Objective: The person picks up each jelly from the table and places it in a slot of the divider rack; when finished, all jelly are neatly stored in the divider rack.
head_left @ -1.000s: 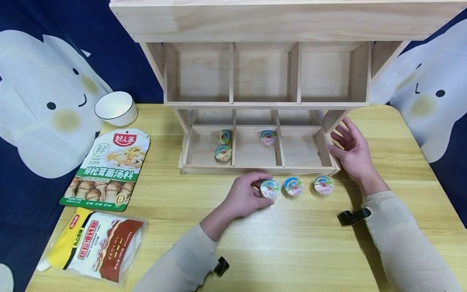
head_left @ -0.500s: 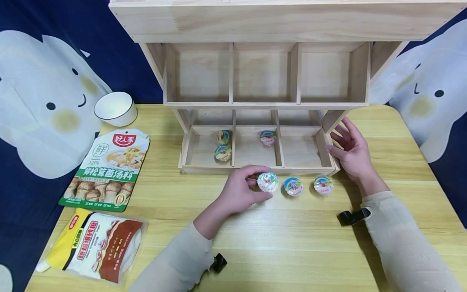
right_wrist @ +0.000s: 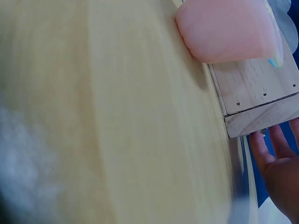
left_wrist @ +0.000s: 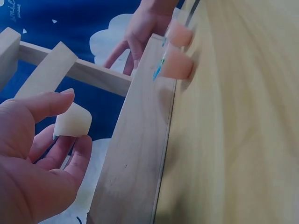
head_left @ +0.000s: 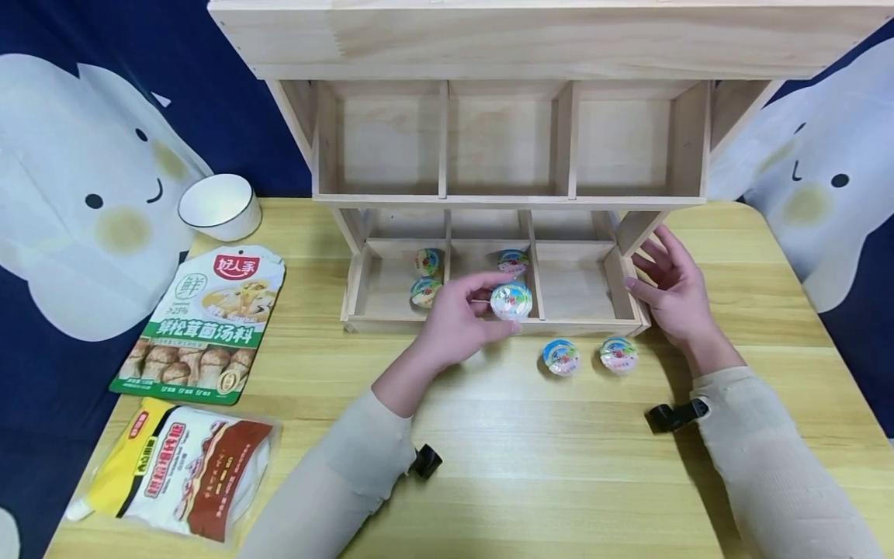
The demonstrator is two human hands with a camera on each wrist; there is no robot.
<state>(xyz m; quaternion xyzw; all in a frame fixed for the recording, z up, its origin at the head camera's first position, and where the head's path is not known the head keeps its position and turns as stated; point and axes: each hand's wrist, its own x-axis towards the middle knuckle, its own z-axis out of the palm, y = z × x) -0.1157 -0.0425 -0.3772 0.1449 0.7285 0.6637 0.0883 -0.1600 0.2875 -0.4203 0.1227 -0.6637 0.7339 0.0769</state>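
Observation:
My left hand pinches a small jelly cup between thumb and fingers, its printed foil lid facing up. The cup is over the middle compartment of the lower wooden tray; its pale, whitish body shows in the left wrist view. Two pinkish jelly cups, one nearer and one farther right, stand on the table before the tray. Inside the tray, two cups lie in the left compartment and one in the middle. My right hand, fingers relaxed, rests against the tray's right side.
Above the lower tray, the wooden rack's upper tray has three bare compartments, with a top board overhanging. To the left are a white bowl, a green-and-white soup seasoning pouch and a yellow, white and brown sugar bag.
My left hand has lifted the jelly cup off the table and carried it forward over the tray's front wall. The right hand stays in place.

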